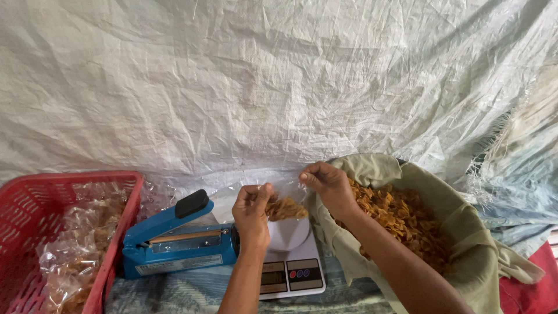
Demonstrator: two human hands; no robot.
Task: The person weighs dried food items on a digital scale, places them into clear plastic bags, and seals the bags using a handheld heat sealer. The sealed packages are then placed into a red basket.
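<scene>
Both hands (251, 207) (326, 183) pinch a clear chip-filled bag (286, 204) open.

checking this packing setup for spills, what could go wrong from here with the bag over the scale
1. The left hand and right hand pinch only the top edges of the clear plastic bag of golden chips; a slip could scatter chips over the white digital kitchen scale.
2. The blue lever heat sealer sits right beside the left wrist, so it could get bumped.
3. The large cloth-lined basin of chips is heaped near the right forearm, which could knock some out.
</scene>
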